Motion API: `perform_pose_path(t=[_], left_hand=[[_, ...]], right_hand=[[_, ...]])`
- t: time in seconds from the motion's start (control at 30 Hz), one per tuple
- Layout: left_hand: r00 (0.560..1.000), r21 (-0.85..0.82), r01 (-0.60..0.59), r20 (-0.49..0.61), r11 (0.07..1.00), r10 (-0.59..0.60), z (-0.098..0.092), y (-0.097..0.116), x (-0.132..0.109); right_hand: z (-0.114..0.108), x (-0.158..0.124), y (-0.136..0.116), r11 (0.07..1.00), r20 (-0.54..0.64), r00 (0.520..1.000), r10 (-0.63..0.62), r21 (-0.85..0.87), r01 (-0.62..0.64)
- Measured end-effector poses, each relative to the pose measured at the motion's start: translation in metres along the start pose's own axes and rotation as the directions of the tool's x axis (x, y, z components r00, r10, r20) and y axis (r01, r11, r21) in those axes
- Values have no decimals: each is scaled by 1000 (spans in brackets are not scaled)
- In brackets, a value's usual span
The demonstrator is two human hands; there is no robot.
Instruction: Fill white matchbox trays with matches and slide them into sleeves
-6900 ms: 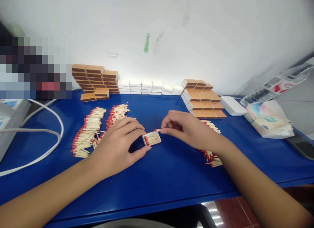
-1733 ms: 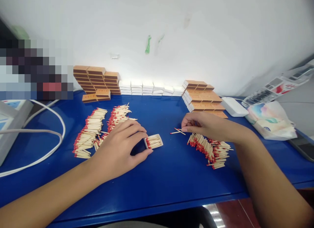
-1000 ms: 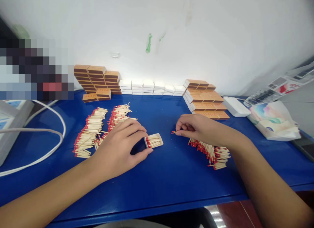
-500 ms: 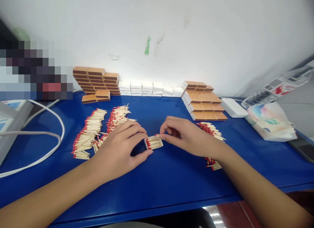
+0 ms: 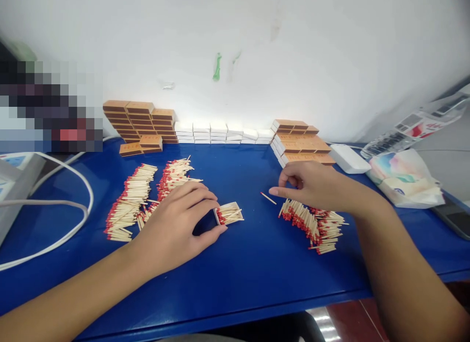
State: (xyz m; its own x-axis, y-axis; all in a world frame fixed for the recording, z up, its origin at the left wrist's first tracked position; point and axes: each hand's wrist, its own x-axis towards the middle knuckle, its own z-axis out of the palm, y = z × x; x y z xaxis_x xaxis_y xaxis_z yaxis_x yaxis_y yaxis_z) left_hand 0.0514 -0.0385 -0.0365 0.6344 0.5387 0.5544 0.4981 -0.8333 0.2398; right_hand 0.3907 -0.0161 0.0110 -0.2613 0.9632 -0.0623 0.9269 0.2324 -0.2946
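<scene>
My left hand [image 5: 183, 214] steadies a small white matchbox tray [image 5: 216, 217] at its left end, between thumb and index finger. Matches with red heads lie in the tray, heads mostly toward my left hand, some sticking out at the right. My right hand [image 5: 308, 185] hovers over the right side of the table, thumb stretched forward and fingers loosely curled, with nothing visible between them. Just below its thumb tip is a single loose match [image 5: 268, 198]. A heap of matches [image 5: 301, 218] lies under and beside this hand, partly hidden by it.
Two match rows [image 5: 128, 200] spread left of my left hand. Along the wall stand brown matchbox stacks [image 5: 139, 121], white tray stacks [image 5: 201, 133] and more matchboxes [image 5: 301, 143]. A white box [image 5: 350, 158], tissue pack [image 5: 406, 178] and phone [image 5: 453, 217] sit right; white cables [image 5: 90, 195] loop left.
My right hand has moved right, away from the tray, to above the right-hand heap. The loose match and more of that heap now show. My left hand stays on the tray.
</scene>
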Motion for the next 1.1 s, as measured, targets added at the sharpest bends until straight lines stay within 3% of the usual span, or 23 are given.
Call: perform_pose_path(t=[0.2,0.37,0.63,0.9,1.1], left_hand=[[1000,0,2,-3,1000,-2,0,0,0],[1000,1,2,4,1000,-2,0,0,-1],[1000,6,4,6,1000,-5,-1,0,-1],[1000,-4,-8,-1,1000,8,-1,0,-1],[1000,8,7,11,1000,-8,-1,-1,-1]], right_hand=[[10,0,-5,990,164,979,-120,92,106],[0,-5,-2,983,273,958,-92,177,44],[-9,-11,-10,990,337,942,-5,131,-42],[2,-2,-4,977,252,961,-114,205,62],[6,3,-3,974,198,972,-128,208,86]])
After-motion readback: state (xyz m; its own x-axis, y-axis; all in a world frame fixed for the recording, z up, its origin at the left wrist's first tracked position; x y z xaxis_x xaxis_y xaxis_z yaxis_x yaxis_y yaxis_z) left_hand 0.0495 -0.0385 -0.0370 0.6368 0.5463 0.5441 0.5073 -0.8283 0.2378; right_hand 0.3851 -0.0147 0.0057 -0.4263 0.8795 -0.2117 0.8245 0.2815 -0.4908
